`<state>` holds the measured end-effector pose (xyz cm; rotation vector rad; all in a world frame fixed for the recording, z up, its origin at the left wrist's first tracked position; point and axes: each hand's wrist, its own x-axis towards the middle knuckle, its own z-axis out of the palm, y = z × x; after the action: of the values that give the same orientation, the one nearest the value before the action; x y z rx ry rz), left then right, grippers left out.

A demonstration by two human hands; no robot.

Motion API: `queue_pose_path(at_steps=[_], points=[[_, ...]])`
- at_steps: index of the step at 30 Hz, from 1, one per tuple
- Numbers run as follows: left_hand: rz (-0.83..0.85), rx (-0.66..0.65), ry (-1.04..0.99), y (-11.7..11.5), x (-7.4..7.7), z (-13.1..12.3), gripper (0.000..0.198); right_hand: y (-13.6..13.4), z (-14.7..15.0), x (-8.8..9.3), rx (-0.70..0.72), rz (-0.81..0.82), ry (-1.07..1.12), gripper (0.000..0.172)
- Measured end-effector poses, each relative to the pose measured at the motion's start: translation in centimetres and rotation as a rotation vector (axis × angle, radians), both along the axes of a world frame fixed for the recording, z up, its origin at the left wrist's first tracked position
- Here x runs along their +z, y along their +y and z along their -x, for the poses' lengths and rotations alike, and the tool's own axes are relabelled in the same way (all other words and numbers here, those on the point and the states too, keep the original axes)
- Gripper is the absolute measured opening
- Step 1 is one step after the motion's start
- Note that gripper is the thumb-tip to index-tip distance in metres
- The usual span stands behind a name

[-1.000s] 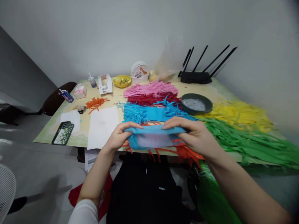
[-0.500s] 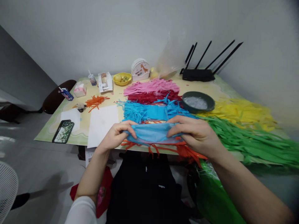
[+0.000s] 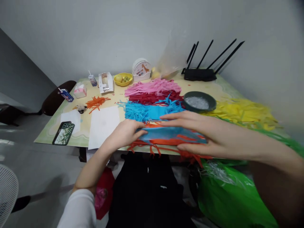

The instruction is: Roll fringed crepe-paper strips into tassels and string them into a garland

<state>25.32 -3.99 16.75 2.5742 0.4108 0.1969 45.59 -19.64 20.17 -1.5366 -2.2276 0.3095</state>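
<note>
A thin, see-through blue sheet (image 3: 163,133) lies stretched over orange fringed strips (image 3: 161,142) at the table's front edge. My left hand (image 3: 125,133) pinches its left end between thumb and fingers. Over its right part my right hand (image 3: 201,129) is open, fingers and thumb spread apart. Just beyond the hands lies a blue fringed piece (image 3: 158,112) with a flat middle. Behind it are a dark red fringed bundle (image 3: 152,98) and a pink one (image 3: 154,87).
Right of the bundles stands a dark bowl (image 3: 199,100) of clear strands, near yellow strips (image 3: 247,112) and a black router (image 3: 199,75). To the left lie white paper (image 3: 103,126), a phone (image 3: 63,133) and orange scraps (image 3: 96,103). A green bag (image 3: 232,196) hangs below the table's right.
My right hand has let go of the blue sheet's right end and spread open. The sheet has gone down onto the orange strips. My left hand still pinches the left end.
</note>
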Motion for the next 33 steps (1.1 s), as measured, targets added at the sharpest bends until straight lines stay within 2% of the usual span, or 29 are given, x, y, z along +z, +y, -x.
queue_pose_path(at_steps=[2,5,8,12,13,15,17,18,20,22,26,30,33], points=[[-0.113,-0.005,-0.018,-0.4,0.0,-0.1,0.018,0.8,0.4,-0.2,-0.081,-0.01,-0.002,0.045],[-0.194,0.0,-0.017,-0.5,-0.3,0.1,0.016,2.2,1.2,-1.7,-0.157,0.044,-0.09,0.027],[-0.224,0.072,0.068,0.5,-0.9,1.2,0.015,2.5,1.3,-3.0,-0.232,0.035,-0.214,0.02],[-0.317,0.201,0.305,1.8,-1.8,3.2,0.017,2.0,1.2,-2.9,-0.344,-0.017,-0.433,0.016],[-0.358,0.231,0.324,1.7,-1.8,3.5,0.02,2.0,1.4,-2.7,-0.352,-0.011,-0.475,0.016],[-0.401,0.238,0.229,0.9,-1.5,3.3,0.032,2.0,1.9,-2.3,-0.333,0.002,-0.511,0.014],[-0.347,0.14,0.023,0.0,-1.0,2.4,0.044,2.2,2.4,-2.1,-0.278,0.012,-0.486,0.014],[-0.285,0.077,-0.059,-0.4,-0.7,1.8,0.042,2.3,2.6,-2.0,-0.251,0.013,-0.455,0.015],[-0.117,-0.001,-0.097,-0.7,-0.5,0.7,0.027,2.3,2.5,-1.9,-0.222,0.014,-0.376,0.015],[0.08,-0.008,-0.046,-0.4,-0.6,0.1,0.022,2.1,2.0,-1.8,-0.227,0.027,-0.28,0.014],[0.372,0.031,-0.064,0.6,-1.0,0.1,0.036,1.3,0.8,-1.9,-0.262,0.076,-0.05,0.019],[0.402,0.084,-0.113,0.9,-1.1,0.8,0.038,0.3,-0.3,-2.9,-0.325,0.063,0.064,0.023],[0.238,0.145,-0.097,0.9,-1.0,1.6,0.038,-1.0,-1.7,-4.2,-0.358,0.097,0.07,0.024]])
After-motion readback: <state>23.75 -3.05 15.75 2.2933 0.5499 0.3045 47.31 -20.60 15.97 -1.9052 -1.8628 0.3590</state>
